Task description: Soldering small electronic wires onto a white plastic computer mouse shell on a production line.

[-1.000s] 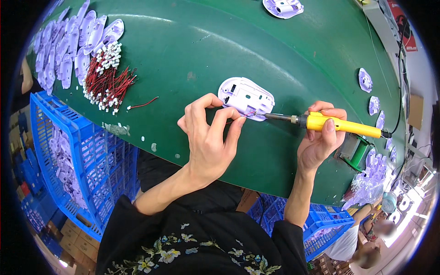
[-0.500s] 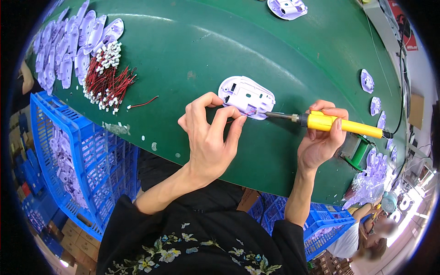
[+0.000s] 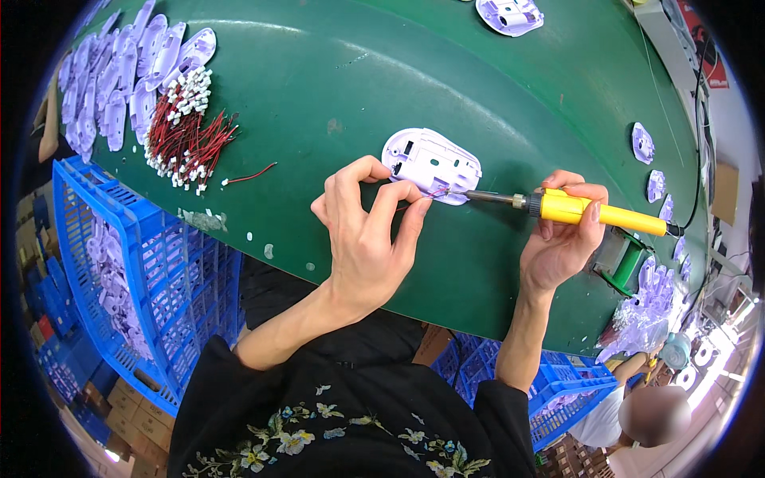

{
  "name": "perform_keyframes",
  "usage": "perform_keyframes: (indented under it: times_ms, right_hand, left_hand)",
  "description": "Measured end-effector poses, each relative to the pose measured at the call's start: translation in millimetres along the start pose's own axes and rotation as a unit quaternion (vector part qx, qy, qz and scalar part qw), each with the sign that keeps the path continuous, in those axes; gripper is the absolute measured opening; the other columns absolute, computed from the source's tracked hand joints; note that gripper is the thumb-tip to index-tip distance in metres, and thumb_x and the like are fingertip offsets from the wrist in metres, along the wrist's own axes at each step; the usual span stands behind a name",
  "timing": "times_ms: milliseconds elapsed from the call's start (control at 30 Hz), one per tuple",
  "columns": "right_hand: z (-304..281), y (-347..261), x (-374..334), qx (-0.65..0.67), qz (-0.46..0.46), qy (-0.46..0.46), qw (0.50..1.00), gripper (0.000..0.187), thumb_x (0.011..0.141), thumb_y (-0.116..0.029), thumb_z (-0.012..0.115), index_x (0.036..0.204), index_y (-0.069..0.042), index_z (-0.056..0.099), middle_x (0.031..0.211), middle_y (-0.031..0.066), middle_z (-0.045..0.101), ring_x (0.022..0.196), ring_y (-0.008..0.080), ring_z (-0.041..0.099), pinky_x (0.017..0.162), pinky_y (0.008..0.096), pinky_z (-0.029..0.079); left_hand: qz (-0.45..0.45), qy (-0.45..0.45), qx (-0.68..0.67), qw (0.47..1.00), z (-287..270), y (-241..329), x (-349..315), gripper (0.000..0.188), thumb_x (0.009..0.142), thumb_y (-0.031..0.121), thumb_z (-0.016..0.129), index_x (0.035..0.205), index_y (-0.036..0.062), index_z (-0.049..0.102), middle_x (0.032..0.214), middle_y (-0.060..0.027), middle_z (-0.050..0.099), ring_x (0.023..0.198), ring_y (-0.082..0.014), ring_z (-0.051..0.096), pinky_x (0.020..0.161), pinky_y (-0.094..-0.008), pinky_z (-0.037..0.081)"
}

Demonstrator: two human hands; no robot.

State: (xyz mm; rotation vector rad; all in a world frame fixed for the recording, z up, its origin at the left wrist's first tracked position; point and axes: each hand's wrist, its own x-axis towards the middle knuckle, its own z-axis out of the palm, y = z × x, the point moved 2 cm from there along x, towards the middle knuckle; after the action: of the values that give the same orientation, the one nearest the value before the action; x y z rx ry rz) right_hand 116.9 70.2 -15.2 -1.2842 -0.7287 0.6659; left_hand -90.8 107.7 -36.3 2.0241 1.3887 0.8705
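Note:
A lilac plastic shell [image 3: 422,166] lies hollow side up on the green table. My left hand [image 3: 368,227] is at its near left edge, index finger and thumb pinching a thin red and dark wire [image 3: 435,193] whose end reaches the shell's near rim. In my right hand [image 3: 562,239] is a yellow-handled soldering iron [image 3: 602,216], gripped like a pen. Its metal tip points left at the shell's near right edge, by the wire end. Whether the tip touches the wire is too small to tell.
At the left are a heap of red wires with white connectors [image 3: 187,135], one loose wire [image 3: 249,174] and piled lilac shells [image 3: 119,72]. A green solder spool [image 3: 625,267] stands at the right. Blue crates [image 3: 151,279] flank the table's near edge. Another person [image 3: 602,418] is at lower right.
The shell, both hands and the iron have shifted very slightly to the right in the picture. The far shell has also slid right. Both hands keep their grips.

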Motion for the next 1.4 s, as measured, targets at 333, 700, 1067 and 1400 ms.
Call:
perform_keyframes:
  times_ms: [333, 700, 1067, 1400]
  right_hand:
    - [1.4, 3.4, -0.3, -0.004, 0.02, 0.001, 1.0, 0.028, 0.091, -0.027, 0.057, 0.096, 0.0, 0.051, 0.092, 0.0225, 0.063, 0.049, 0.006, 0.036, 0.047, 0.0179, 0.03]
    - [-0.1, 0.2, 0.3, 0.011, 0.013, 0.006, 1.0, 0.027, 0.091, -0.026, 0.058, 0.096, 0.0, 0.051, 0.093, 0.0221, 0.063, 0.051, 0.0065, 0.039, 0.046, 0.0179, 0.03]
    - [2.1, -0.1, -1.4, -0.015, 0.0, -0.004, 1.0, 0.029, 0.09, -0.026, 0.059, 0.096, 0.001, 0.052, 0.092, 0.0221, 0.063, 0.052, 0.0062, 0.04, 0.046, 0.0174, 0.03]
    - [0.3, -0.9, -2.0, -0.013, -0.015, 0.005, 1.0, 0.03, 0.089, -0.028, 0.059, 0.097, 0.001, 0.051, 0.092, 0.0227, 0.063, 0.052, 0.0067, 0.04, 0.046, 0.0171, 0.031]
  left_hand:
    - [0.003, 0.002, 0.0, 1.0, 0.4, -0.4, -0.7, 0.014, 0.079, 0.013, 0.077, 0.088, 0.0097, 0.066, 0.108, -0.0072, 0.05, 0.099, -0.0217, 0.051, 0.083, -0.0366, 0.029]
    - [0.003, 0.001, -0.006, 1.0, 0.9, -0.6, -0.2, 0.014, 0.08, 0.013, 0.076, 0.088, 0.0095, 0.066, 0.109, -0.0075, 0.05, 0.098, -0.0214, 0.051, 0.083, -0.0362, 0.03]
    - [0.003, 0.002, -0.01, 1.0, 1.6, -0.3, 0.1, 0.013, 0.08, 0.012, 0.077, 0.088, 0.0094, 0.066, 0.109, -0.0078, 0.05, 0.098, -0.0213, 0.051, 0.084, -0.0361, 0.03]
    - [0.0, -0.004, -0.013, 1.0, 1.4, 0.1, 0.3, 0.014, 0.08, 0.011, 0.077, 0.088, 0.0096, 0.066, 0.111, -0.0077, 0.049, 0.099, -0.0216, 0.051, 0.085, -0.0357, 0.031]
